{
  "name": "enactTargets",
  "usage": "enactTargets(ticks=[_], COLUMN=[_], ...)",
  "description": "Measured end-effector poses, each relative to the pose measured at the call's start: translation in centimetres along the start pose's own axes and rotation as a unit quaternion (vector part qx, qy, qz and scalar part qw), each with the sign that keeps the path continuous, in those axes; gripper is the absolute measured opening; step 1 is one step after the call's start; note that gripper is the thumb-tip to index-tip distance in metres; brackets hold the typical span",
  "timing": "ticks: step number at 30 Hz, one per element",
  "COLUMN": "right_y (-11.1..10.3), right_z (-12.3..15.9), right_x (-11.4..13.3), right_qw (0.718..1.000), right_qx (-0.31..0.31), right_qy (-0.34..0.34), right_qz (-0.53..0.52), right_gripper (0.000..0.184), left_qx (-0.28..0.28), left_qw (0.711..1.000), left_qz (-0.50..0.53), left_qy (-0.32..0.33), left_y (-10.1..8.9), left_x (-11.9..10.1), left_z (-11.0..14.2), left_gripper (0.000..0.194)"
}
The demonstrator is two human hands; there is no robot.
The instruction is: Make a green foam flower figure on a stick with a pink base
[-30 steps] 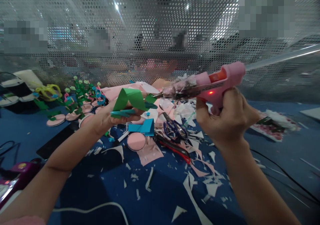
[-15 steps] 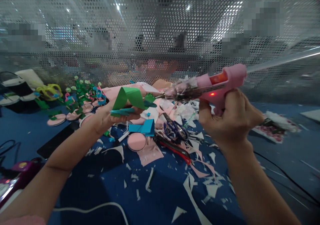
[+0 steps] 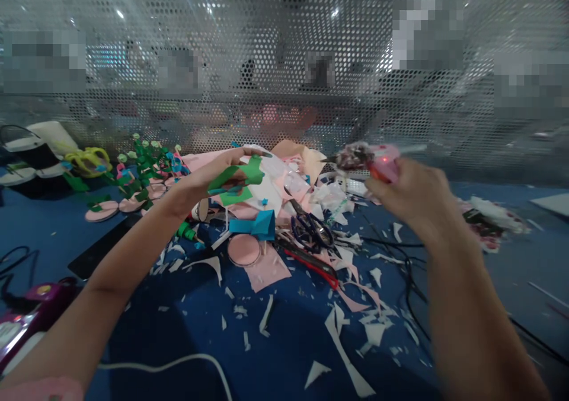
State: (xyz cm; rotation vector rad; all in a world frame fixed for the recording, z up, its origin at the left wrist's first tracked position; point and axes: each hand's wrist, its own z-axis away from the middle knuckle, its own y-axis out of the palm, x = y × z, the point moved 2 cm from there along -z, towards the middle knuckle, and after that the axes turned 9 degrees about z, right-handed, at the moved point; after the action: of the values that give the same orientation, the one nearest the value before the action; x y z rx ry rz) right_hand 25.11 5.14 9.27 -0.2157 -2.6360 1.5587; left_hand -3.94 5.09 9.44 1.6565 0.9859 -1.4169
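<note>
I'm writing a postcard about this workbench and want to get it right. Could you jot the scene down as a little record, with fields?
Left hand: holding bent green paper
Right hand: gripping a pink glue gun, blurred, its red light on
Nozzle: pointing left, apart from the green paper
Between the arms: folded blue paper, pink disc, scissors, black and red tool
Surface: blue, strewn with paper scraps
Behind: perforated metal screen
</note>
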Motion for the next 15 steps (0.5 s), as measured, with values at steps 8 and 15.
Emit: enactTargets(ticks=[8, 15], right_y=[7.6, 6.4], right_z=[-0.7, -0.4], right_x=[-3.9, -0.7], right_qw=[0.899, 0.953], right_qx=[0.423, 0.295], right_qy=[0.113, 0.041], right_qz=[0.005, 0.060], right_gripper=[0.033, 0.032], left_qx=[0.041, 0.119], left_qw=[0.997, 0.989], left_qz=[-0.053, -0.078], left_qy=[-0.029, -0.029], left_y=[-1.4, -1.8], left_x=[0.3, 0.7], left_z=[-1.3, -1.4], left_gripper=[0.049, 0.052])
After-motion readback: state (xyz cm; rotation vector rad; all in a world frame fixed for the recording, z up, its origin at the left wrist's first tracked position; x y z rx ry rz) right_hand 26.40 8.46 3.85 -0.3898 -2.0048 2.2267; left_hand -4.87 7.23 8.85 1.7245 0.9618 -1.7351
